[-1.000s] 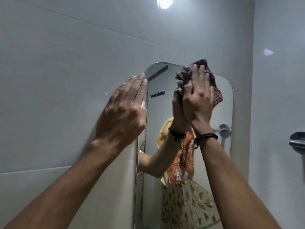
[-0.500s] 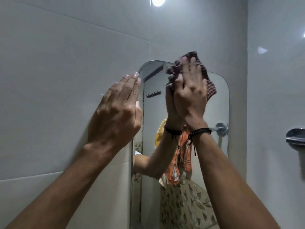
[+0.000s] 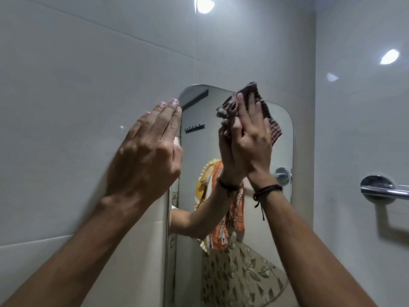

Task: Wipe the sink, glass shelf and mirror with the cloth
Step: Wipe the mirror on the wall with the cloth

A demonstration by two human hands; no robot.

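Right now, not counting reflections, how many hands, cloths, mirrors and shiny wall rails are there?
Hands: 2, the left hand and the right hand
Cloth: 1
Mirror: 1
Shiny wall rail: 1
Total: 5

The right hand (image 3: 252,140) hides much of the cloth (image 3: 274,130); the mirror's (image 3: 199,156) bottom is cropped.

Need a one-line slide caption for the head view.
Right hand presses a checked cloth to the upper mirror; left hand rests flat on the tiled wall beside it.
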